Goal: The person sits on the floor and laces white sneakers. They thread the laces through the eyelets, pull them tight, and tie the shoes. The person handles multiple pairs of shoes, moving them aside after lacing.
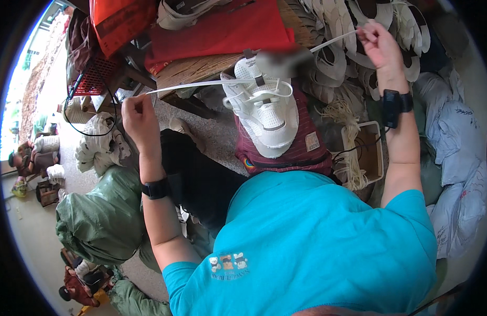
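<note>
A white sneaker with mesh panels lies on the maroon cloth over my lap, its toe toward me. Stretched to the left from its tongue is a flat white shoelace, the end pinched in my left hand. My right hand, raised higher at the upper right, pinches the other lace end and draws it taut. A looser stretch of lace loops across the sneaker's throat. Beside the ankle opening, a blurred patch hides part of the shoe and lace.
Red cloth covers part of a wooden table ahead. White shoe uppers are piled at the upper right. A cream lace bundle hangs at a pale bin. Green sacks stand left, white sacks right; people sit farther left.
</note>
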### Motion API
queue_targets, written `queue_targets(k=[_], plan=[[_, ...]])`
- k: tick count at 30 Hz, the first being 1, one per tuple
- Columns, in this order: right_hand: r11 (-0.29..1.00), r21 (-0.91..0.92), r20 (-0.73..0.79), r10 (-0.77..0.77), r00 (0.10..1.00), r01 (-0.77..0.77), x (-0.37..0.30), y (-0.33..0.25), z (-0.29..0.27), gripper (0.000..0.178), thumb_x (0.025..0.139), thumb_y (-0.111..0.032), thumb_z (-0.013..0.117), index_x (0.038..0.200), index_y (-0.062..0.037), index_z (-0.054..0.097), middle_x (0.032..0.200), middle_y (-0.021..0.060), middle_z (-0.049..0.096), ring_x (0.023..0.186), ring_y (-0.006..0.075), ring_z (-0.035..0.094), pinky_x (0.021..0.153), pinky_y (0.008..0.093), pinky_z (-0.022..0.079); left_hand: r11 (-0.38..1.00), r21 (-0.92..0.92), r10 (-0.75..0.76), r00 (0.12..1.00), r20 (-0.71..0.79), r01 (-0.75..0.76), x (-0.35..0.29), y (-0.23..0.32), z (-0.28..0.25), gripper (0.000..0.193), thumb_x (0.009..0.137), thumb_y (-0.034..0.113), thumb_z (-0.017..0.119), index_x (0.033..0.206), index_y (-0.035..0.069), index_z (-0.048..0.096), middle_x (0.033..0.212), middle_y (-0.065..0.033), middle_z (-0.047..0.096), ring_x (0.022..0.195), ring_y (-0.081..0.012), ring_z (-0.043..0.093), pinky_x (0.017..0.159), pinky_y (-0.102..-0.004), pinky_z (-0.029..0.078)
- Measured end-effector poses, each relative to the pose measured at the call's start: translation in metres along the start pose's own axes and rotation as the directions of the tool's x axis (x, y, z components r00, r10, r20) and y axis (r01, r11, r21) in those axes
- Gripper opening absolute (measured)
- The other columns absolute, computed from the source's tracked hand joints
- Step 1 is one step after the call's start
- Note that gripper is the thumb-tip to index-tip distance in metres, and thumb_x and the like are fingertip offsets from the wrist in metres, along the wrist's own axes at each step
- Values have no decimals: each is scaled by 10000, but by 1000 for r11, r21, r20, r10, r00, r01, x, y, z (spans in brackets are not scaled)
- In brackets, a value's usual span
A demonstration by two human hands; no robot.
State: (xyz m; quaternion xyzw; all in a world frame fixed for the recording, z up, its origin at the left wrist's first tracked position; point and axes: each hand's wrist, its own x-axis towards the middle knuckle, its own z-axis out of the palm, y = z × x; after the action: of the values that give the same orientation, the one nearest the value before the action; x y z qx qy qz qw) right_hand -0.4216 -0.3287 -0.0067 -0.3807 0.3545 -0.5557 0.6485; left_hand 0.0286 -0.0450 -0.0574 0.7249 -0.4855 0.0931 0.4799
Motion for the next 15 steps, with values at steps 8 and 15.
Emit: queue_targets(k=[8, 15], plan=[[994, -68, 85, -75, 994, 81, 2, -5, -27, 115, 993, -110, 560, 923, -22, 540, 756, -14, 464, 574, 66, 412, 839, 317, 539, 980, 137, 142, 990, 7, -142, -7, 13, 5, 70, 913, 51, 659, 883, 14, 609, 795, -42, 577, 691, -108, 557, 652, -258, 471], [476, -593, 789, 181, 587, 650, -105, 45, 72, 247, 839, -145, 723, 1046, -64, 614, 975, 75, 631, 900, 194, 640, 764, 330, 505, 765, -579, -219, 959, 181, 284, -22, 30, 29, 88, 999, 87, 570, 1039, 9, 583, 836, -22, 604, 737, -74, 582, 676, -212, 471]])
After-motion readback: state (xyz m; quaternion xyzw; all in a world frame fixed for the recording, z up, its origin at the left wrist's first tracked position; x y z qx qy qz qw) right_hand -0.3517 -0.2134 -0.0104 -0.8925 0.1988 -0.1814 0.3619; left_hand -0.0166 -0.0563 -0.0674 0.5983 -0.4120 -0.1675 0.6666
